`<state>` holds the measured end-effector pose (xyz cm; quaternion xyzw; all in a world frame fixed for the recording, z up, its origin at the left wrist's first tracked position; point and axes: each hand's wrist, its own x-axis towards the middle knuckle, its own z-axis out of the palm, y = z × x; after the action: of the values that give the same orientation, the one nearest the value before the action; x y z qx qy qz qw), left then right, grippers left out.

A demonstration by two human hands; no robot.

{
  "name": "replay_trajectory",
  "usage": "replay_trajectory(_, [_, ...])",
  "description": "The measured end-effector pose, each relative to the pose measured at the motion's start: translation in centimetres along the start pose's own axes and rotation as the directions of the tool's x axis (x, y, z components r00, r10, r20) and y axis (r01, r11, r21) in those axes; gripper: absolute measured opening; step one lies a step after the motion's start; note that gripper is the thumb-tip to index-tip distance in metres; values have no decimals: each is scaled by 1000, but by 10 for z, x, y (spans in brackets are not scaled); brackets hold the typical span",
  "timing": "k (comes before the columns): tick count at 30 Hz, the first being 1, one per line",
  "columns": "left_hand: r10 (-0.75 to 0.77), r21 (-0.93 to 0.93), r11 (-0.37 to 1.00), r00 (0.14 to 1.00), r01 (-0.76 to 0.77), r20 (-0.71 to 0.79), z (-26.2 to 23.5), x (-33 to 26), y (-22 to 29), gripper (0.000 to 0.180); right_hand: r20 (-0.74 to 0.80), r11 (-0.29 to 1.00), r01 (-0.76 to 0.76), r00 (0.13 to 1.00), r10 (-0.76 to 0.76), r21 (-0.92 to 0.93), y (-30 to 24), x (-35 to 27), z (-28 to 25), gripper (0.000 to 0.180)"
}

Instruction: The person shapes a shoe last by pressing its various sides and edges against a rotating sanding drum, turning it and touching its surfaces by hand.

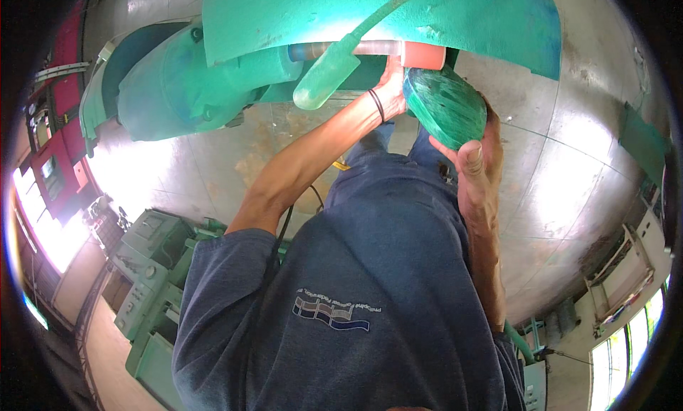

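Note:
A rounded, streaked green piece, shaped like the front of a shoe, is held between both my hands. Its upper end is right at a pinkish-orange roller on the machine's shaft; I cannot tell whether they touch. My left hand is at the piece's left side, just under the shaft, with its fingers partly hidden. From the right and below, my right hand wraps round the piece, the thumb along its near edge.
A large green machine with a curved hood spans the top. A translucent bulb-ended hose or lamp hangs before the shaft. Another green machine stands at the left. Tiled floor lies at the right, with a metal frame beyond.

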<state>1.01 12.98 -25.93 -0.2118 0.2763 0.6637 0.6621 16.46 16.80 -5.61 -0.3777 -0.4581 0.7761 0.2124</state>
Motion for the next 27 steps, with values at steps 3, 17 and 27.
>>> replay_trajectory(3, [31,-5,999,999,-31,5,12,-6,3,53,-12,1000,8,1000,-9,-28,-5,-2,3,115])
replay_trajectory(17, [75,80,994,997,-74,-11,12,-6,2,55,16,1000,4,1000,-4,-26,-5,-5,2,116])
replay_trajectory(27, [273,297,933,936,-203,-220,68,-41,-1,46,-11,996,68,998,-69,-49,-17,-20,4,128])
